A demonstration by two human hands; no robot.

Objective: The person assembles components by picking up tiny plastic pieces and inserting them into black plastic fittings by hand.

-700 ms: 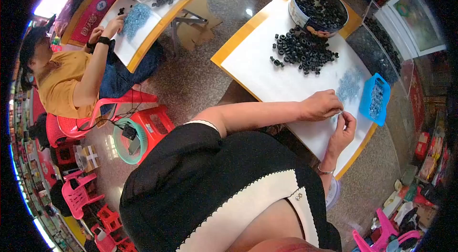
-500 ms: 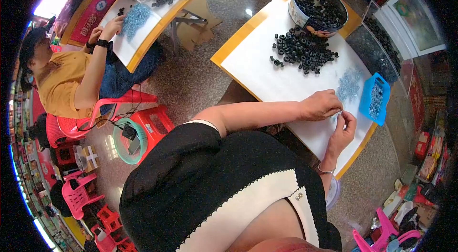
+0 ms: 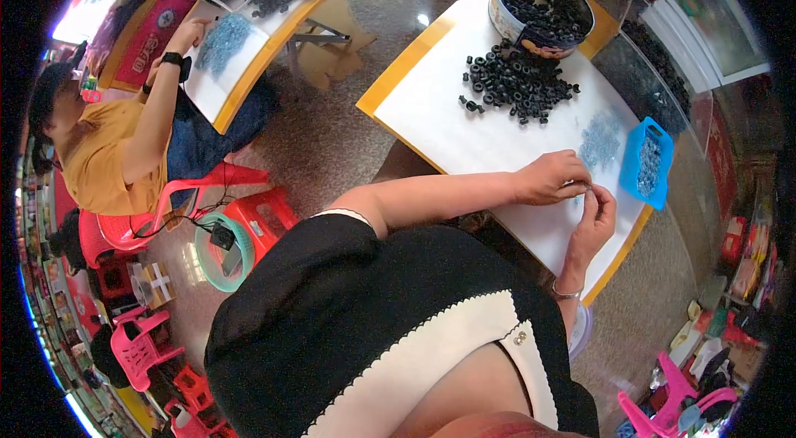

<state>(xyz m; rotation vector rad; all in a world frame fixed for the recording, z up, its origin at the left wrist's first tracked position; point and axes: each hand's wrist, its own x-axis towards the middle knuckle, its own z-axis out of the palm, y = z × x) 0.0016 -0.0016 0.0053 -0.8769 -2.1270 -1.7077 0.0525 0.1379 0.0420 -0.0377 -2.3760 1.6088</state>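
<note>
My left hand [image 3: 547,179] and my right hand [image 3: 594,221] meet over the white table top [image 3: 439,119], both closed in a pinch at the fingertips. Whatever lies between the fingers is too small to make out. Just beyond them spreads a patch of small clear bluish pieces [image 3: 600,142]. To their right stands a blue plastic basket [image 3: 638,139] holding more such pieces [image 3: 649,163]. Farther off lies a pile of small black ring-like parts [image 3: 518,83], and behind it a round tin [image 3: 507,17] is filled with the same kind.
At the table's far right edge is a clear bin [image 3: 634,69] with black parts. On the left, a person in a yellow top [image 3: 124,139] works at another table [image 3: 240,94] with similar piles. A red stool [image 3: 257,218] and a green basket [image 3: 217,260] stand between us.
My hands stay pinched together in nearly the same place over the table. The view has shifted slightly. The other person's hand has moved a little at their table.
</note>
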